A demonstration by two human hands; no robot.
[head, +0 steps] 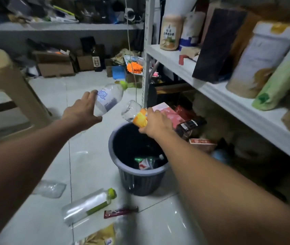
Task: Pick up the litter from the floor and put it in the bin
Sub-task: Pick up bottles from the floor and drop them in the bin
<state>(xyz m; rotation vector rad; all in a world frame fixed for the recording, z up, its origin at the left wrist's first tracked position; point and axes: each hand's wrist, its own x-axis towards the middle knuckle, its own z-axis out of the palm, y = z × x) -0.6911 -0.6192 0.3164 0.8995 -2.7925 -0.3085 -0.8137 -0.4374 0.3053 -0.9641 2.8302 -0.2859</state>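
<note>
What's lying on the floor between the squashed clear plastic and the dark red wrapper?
A clear bottle with a green cap, on its side, between the squashed plastic and the red wrapper, seen in the head view.

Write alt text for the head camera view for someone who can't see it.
A person's right hand holds an orange-labelled bottle above a grey bin, while the left hand grips a blue-labelled bottle beside it. A green-capped bottle and a red wrapper lie on the tiled floor nearby.

Beige stool [0,75], shelving [174,61], seemingly cardboard boxes [55,65]
</note>
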